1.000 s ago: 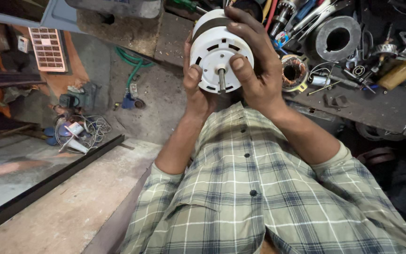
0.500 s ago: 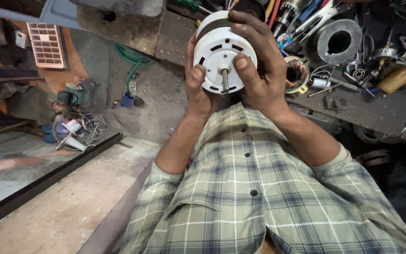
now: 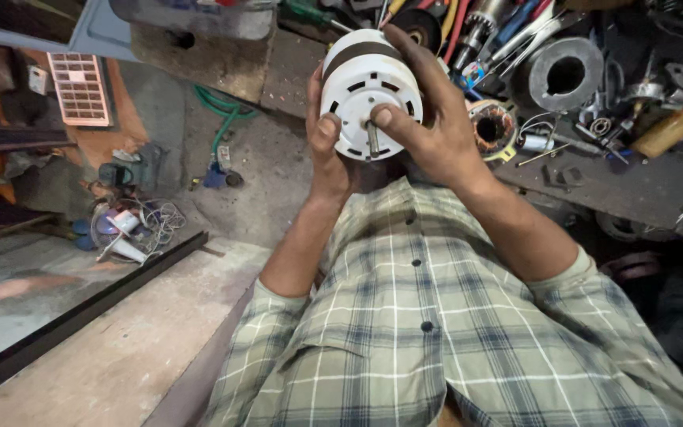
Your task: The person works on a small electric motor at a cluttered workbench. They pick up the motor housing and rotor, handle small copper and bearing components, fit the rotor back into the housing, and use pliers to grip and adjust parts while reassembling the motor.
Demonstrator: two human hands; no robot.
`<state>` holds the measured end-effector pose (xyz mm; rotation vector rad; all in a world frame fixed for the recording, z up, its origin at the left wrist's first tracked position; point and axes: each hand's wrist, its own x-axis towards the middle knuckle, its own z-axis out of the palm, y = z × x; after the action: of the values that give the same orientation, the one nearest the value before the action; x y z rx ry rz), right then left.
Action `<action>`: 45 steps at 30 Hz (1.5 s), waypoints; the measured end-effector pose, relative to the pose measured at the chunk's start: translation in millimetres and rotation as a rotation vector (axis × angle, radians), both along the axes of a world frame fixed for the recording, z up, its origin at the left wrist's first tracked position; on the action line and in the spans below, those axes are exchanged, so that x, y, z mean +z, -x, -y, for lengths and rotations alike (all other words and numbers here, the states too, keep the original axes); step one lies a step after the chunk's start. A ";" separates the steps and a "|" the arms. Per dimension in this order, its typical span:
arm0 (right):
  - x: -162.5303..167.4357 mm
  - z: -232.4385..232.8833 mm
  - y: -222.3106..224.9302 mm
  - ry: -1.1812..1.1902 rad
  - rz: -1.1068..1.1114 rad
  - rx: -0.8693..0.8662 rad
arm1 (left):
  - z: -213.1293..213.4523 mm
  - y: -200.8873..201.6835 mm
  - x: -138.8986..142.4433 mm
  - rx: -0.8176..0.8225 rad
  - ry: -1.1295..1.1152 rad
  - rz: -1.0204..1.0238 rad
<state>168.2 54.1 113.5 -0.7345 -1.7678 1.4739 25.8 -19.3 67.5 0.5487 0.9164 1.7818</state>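
1. Both bare hands hold a white round motor (image 3: 371, 95) up in front of the chest, above the near edge of a cluttered bench; its slotted end face is turned to the camera, with a short metal shaft (image 3: 372, 139) sticking out of the middle.
2. The left hand (image 3: 327, 146) is closed on the motor's left side; its thumb lies on the rim of the end face, and its fingers are hidden behind the casing.
3. The right hand (image 3: 428, 119) is closed on the right side; its thumb presses the face just beside the shaft, and its fingers curl over the top and cover part of the dark band (image 3: 361, 54) round the casing.
4. The motor's far end is out of sight, so I cannot tell what is behind it.
5. Below the hands, a green and white checked shirt (image 3: 428, 332) fills the lower picture; its sleeves are rolled to the elbows and the bottom edge cuts it off.
6. Right of the motor, a copper-wound stator (image 3: 490, 126) lies on the bench (image 3: 634, 190), near a grey metal ring (image 3: 565, 75) and a jumble of tools and wires too tangled to tell apart; the top edge crops them.
7. Left of the motor, on the floor below, lie a green hose (image 3: 219, 119), a tangle of wire (image 3: 140, 225) and a pale grille (image 3: 79, 88); the far left corner is dark and unclear.
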 end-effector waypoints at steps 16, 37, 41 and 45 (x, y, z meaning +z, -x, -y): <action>-16.2 2.5 -7.6 0.123 -0.003 0.035 | 4.5 -6.6 -9.6 0.042 0.005 -0.095; -68.8 -2.0 -8.9 -0.612 0.468 0.098 | 24.0 6.1 -111.4 0.110 0.468 -0.022; -118.0 0.5 22.7 -0.430 0.472 0.133 | 21.7 29.3 -150.9 0.087 0.488 0.051; -145.1 -10.0 42.9 -0.392 0.501 0.068 | 3.1 48.2 -172.2 0.130 0.624 -0.256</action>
<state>125.2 64.1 -31.6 -0.8900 -2.3881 0.9804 -22.5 -22.4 -104.8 0.3160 1.6354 1.4407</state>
